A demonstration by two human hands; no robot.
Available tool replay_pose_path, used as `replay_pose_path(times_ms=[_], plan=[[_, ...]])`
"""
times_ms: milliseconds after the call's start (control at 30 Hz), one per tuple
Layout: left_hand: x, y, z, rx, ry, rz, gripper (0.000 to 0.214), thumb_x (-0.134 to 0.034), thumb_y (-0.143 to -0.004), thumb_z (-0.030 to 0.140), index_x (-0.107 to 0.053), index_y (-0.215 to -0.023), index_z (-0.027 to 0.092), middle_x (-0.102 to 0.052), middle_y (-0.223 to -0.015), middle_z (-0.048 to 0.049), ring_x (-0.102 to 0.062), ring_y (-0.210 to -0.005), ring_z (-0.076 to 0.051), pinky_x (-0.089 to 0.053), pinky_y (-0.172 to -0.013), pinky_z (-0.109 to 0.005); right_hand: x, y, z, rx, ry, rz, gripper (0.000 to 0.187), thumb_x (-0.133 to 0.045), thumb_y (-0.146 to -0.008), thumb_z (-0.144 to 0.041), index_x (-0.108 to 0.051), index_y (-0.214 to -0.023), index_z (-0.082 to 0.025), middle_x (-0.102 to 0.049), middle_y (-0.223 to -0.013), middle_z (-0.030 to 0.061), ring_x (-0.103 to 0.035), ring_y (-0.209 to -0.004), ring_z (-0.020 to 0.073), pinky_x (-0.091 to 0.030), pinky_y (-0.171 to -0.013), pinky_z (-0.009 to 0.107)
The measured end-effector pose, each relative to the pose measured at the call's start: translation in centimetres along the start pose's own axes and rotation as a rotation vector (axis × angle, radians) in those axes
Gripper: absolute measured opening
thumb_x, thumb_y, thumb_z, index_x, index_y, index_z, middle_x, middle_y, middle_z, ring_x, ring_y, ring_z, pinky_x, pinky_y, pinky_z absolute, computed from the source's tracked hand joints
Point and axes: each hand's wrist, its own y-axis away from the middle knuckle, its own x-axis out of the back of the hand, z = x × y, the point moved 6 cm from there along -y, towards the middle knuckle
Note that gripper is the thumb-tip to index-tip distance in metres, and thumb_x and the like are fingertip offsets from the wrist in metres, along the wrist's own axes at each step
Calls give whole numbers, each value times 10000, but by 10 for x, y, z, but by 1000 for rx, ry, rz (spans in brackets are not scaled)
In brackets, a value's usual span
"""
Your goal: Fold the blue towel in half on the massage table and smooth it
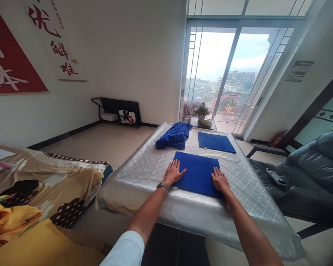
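A folded blue towel (197, 173) lies flat near the front of a table covered in silver quilted cloth (144, 173). My left hand (173, 173) rests flat on the towel's left edge with fingers spread, a watch on its wrist. My right hand (219, 180) lies flat on the towel's right front corner, fingers stretched out. Farther back lies a second folded blue towel (215, 142). To its left sits a crumpled pile of blue towels (174, 136).
A grey recliner chair (310, 173) with a remote on it stands at the right. A patterned blanket (39, 192) covers furniture at the left. Glass sliding doors (227, 74), a small table with a potted plant (202, 111) and a black shelf (119, 109) are at the back.
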Motion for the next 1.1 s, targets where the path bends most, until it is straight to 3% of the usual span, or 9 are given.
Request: replay_pose_path(times_ms=[100,233,367,667,767,933,1000,1100], plan=[[1,1,0,-1,7,6,904,-110,-963,723,-250,-1595,91,-253,-1658,-136,-171,-1544,-268,-138,-1262,-429,2,-4,2,3,6,-37,675,-162,-1017,-423,-196,-1610,-102,-153,-1689,62,-140,-1548,190,-123,-1243,378],[3,1,2,-4,11,21,890,-120,-965,725,-255,-1596,111,-276,-1650,-131,-184,-1541,-272,-154,-1259,-444,16,-16,2,6,10,-31,648,-182,-1014,-393,-309,-1580,-105,-279,-1656,77,-242,-1521,182,-181,-1226,352],[2,1,3,-2,18,26,924,-102,-954,746,-280,-1586,96,-272,-1649,-140,-185,-1541,-263,-153,-1260,-435,28,-29,-2,-14,16,21,649,-182,-1016,-383,-281,-1588,-94,-240,-1669,80,-214,-1531,222,-147,-1238,396],[7,-1,4,33,-4,56,919,-59,-971,701,-298,-1573,49,-289,-1641,-150,-163,-1545,-266,-104,-1277,-432,11,-31,-4,-2,28,54,661,-160,-1020,-399,-240,-1600,-92,-208,-1676,73,-157,-1545,198,-133,-1241,380],[10,-9,37,-30,11,95,873,-64,-995,655,-299,-1570,42,-274,-1646,-154,-165,-1545,-269,-130,-1273,-422,10,-33,-4,0,25,67,663,-153,-1022,-404,-252,-1597,-90,-220,-1672,69,-171,-1543,202,-141,-1241,379],[-4,-29,154,-420,80,109,714,-130,-1045,539,-335,-1560,89,-332,-1626,-138,-209,-1536,-228,-166,-1260,-408,8,-33,0,17,59,58,645,-179,-1023,-375,-245,-1599,-93,-204,-1676,64,-163,-1544,203,-141,-1243,375],[-17,-37,189,-498,111,69,695,-145,-1050,526,-357,-1550,93,-350,-1618,-137,-232,-1529,-219,-174,-1256,-400,6,-31,1,42,97,48,620,-209,-1012,-308,-253,-1602,-127,-179,-1683,44,-145,-1547,188,-137,-1241,358],[-34,-47,203,-457,138,-18,744,-131,-1039,564,-374,-1539,70,-364,-1610,-145,-260,-1519,-224,-182,-1254,-392,5,-30,2,59,114,44,611,-215,-1008,-274,-256,-1603,-145,-159,-1687,34,-129,-1549,177,-137,-1238,346]])
